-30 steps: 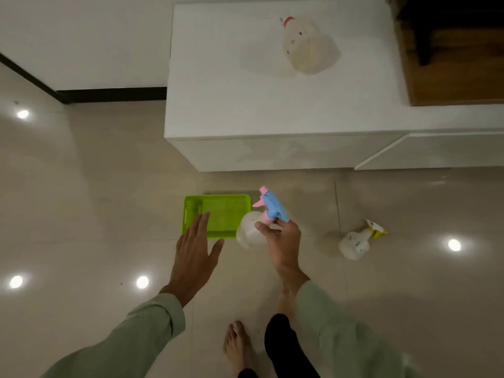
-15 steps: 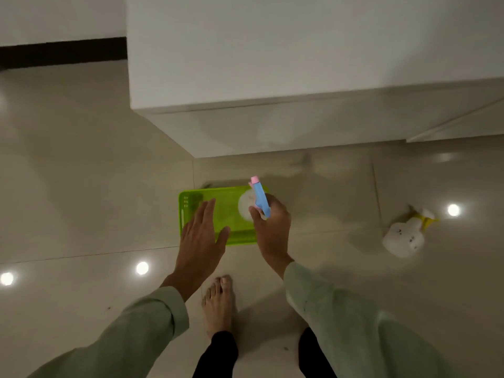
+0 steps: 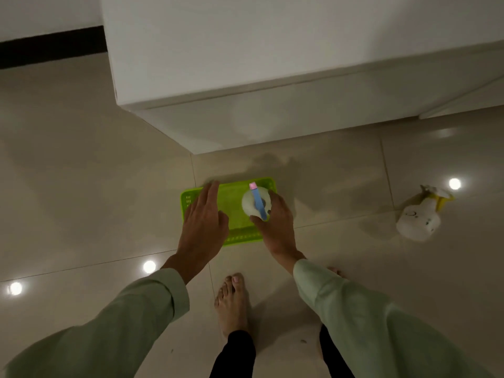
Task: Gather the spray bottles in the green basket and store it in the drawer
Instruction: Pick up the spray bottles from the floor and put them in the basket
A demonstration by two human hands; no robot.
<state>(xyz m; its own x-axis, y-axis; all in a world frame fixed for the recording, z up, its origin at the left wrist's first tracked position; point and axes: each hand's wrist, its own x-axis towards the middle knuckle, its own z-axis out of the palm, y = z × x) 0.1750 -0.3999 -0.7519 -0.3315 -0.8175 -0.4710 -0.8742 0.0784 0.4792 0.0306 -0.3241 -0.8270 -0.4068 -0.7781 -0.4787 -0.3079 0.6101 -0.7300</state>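
A green basket (image 3: 237, 214) lies on the tiled floor just in front of a white cabinet. My right hand (image 3: 275, 222) grips a white spray bottle with a blue and pink head (image 3: 256, 203), held upright over the basket's right part. My left hand (image 3: 204, 225) hovers flat, fingers apart, above the basket's left side and holds nothing. A second white spray bottle with a yellow head (image 3: 418, 221) lies on its side on the floor to the right, well apart from the basket.
The white cabinet (image 3: 245, 77) overhangs the floor behind the basket, with a drawer front edge (image 3: 463, 102) at the right. My bare feet (image 3: 231, 304) stand just behind the basket. Ceiling lights reflect in the glossy tiles.
My right hand has carried the blue-headed bottle from beside the basket to over its right part and lowered it. The camera has tipped down and closer; the cabinet top has left view.
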